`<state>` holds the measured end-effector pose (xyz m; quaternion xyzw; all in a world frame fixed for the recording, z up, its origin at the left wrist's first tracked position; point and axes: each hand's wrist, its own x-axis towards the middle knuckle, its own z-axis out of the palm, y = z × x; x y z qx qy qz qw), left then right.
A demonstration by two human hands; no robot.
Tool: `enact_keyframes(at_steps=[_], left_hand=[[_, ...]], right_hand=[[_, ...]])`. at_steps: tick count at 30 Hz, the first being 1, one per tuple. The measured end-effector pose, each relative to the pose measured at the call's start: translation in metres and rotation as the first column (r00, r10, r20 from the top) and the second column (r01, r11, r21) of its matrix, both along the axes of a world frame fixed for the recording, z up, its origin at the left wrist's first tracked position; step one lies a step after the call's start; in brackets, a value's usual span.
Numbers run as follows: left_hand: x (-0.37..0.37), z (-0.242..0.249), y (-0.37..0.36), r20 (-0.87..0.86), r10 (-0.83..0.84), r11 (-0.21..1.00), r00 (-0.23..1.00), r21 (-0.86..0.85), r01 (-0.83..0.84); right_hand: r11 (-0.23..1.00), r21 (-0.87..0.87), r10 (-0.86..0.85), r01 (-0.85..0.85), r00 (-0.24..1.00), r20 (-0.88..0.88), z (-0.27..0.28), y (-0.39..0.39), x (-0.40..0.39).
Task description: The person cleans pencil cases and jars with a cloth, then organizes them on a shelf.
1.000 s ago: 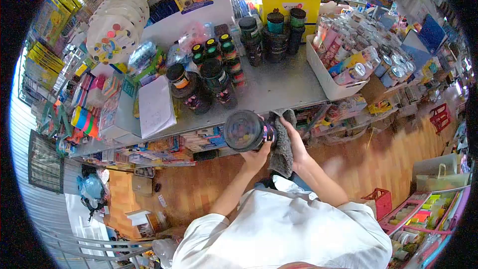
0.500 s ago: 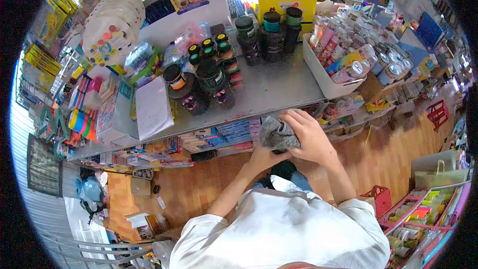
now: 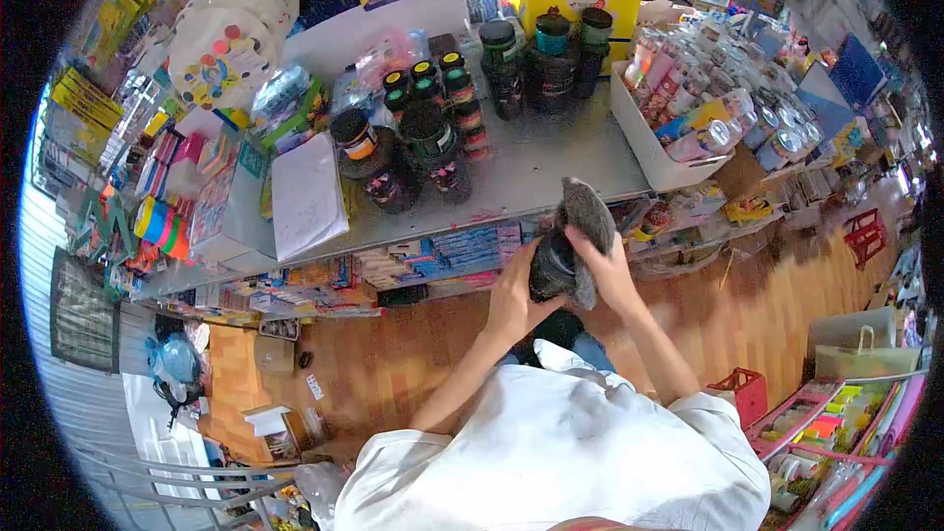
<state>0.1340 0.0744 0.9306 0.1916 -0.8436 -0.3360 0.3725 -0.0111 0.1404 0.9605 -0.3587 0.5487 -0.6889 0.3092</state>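
In the head view, my left hand (image 3: 512, 297) is closed around a dark jar (image 3: 552, 271) in front of the shelf's edge. My right hand (image 3: 610, 271) grips a grey cloth (image 3: 588, 213), which lies against the jar's right side. The cloth's upper end sticks up above my fingers. The jar's label cannot be made out. On the grey shelf (image 3: 551, 162) ahead stand two large dark jars, one with an orange label (image 3: 360, 146) and one with a dark lid (image 3: 429, 128). Several small paint jars (image 3: 424, 87) are grouped behind them.
More dark jars (image 3: 501, 69) stand at the back of the shelf. A white bin (image 3: 678, 173) of spray cans is at the right. Papers (image 3: 307, 199) lie at the left. Below are packed lower shelves (image 3: 462, 254), a wooden floor (image 3: 413, 374) and a red crate (image 3: 744, 395).
The cloth, earlier bunched over the jar's top under my right hand, now stands upright along its right side. More of the dark jar shows. My right hand has shifted slightly lower.
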Motion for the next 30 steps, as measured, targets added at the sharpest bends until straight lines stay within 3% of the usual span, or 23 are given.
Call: enact_keyframes(at_steps=[2, 3, 4, 5, 7, 9, 11, 13, 15, 17, 19, 20, 21, 24, 25, 27, 30], left_hand=[[0.003, -0.003, 0.002, 0.015, 0.017, 0.998, 1.000, 0.065, -0.018], [0.005, -0.005, 0.004, 0.030, 0.022, 0.992, 0.999, 0.123, -0.026], [0.010, -0.009, 0.003, 0.141, -0.043, 0.972, 0.989, 0.236, 0.009], [0.014, -0.012, 0.002, 0.142, -0.039, 0.971, 0.989, 0.239, 0.004], [0.021, -0.016, 0.004, 0.108, -0.063, 0.997, 0.992, 0.053, 0.058], [0.023, -0.018, 0.011, 0.129, -0.101, 0.995, 0.987, 0.030, 0.098], [0.023, -0.020, 0.018, 0.153, -0.140, 0.990, 0.978, 0.005, 0.141], [0.019, -0.015, 0.021, 0.160, -0.103, 0.995, 0.982, 0.005, 0.103], [0.012, -0.008, 0.016, 0.152, -0.168, 0.984, 0.974, 0.091, 0.155], [0.004, 0.001, 0.013, -0.036, -0.158, 0.973, 0.987, 0.163, 0.162], [-0.004, 0.010, 0.005, 0.016, -0.084, 0.965, 0.996, 0.250, 0.077], [-0.012, 0.010, -0.005, -0.103, 0.000, 0.960, 0.995, 0.280, 0.029], [-0.021, 0.010, -0.016, -0.217, 0.088, 0.949, 0.972, 0.316, -0.015], [-0.053, 0.009, -0.058, -0.336, 0.190, 0.935, 0.923, 0.349, -0.066], [-0.062, 0.011, -0.068, -0.336, 0.181, 0.935, 0.924, 0.350, -0.056], [-0.079, 0.014, -0.084, -0.364, 0.342, 0.925, 0.866, 0.293, -0.241], [-0.096, -0.001, -0.102, -0.358, 0.389, 0.917, 0.849, 0.241, -0.318]], right_hand=[[0.993, -0.111, -0.075, 0.038, 0.933, -0.353, 0.016, 0.004, 0.021], [0.988, -0.122, -0.147, 0.091, 0.779, -0.609, 0.019, 0.006, 0.021], [0.988, -0.125, -0.152, 0.093, 0.746, -0.648, 0.020, 0.006, 0.020], [0.987, -0.130, -0.159, 0.095, 0.709, -0.687, 0.021, 0.005, 0.019], [0.995, -0.038, -0.093, 0.091, 0.736, -0.671, 0.027, 0.001, 0.016], [0.995, 0.050, -0.033, 0.086, 0.764, -0.644, 0.027, -0.008, 0.009], [0.946, 0.323, 0.134, 0.034, 0.866, -0.482, 0.011, -0.016, -0.006], [0.957, 0.287, 0.114, 0.040, 0.860, -0.497, 0.000, -0.019, -0.013], [0.975, 0.208, 0.002, 0.082, 0.928, -0.373, -0.007, -0.017, -0.022], [0.960, 0.269, -0.072, 0.075, 0.997, -0.022, -0.004, -0.009, -0.040], [0.914, 0.351, -0.135, 0.205, 0.967, -0.214, -0.016, 0.001, -0.062], [0.930, 0.316, -0.173, 0.188, 0.982, -0.072, -0.019, 0.011, -0.063], [0.930, 0.315, -0.177, 0.191, 0.982, -0.072, -0.024, 0.018, -0.063], [0.958, 0.240, -0.127, 0.156, 0.983, -0.133, -0.042, 0.039, -0.057], [0.946, 0.295, -0.110, 0.134, 0.989, -0.097, -0.045, 0.046, -0.053], [0.890, 0.426, -0.087, 0.164, 0.977, -0.196, -0.064, 0.056, -0.055], [0.890, 0.433, -0.107, 0.146, 0.988, -0.113, -0.052, 0.063, -0.044]])
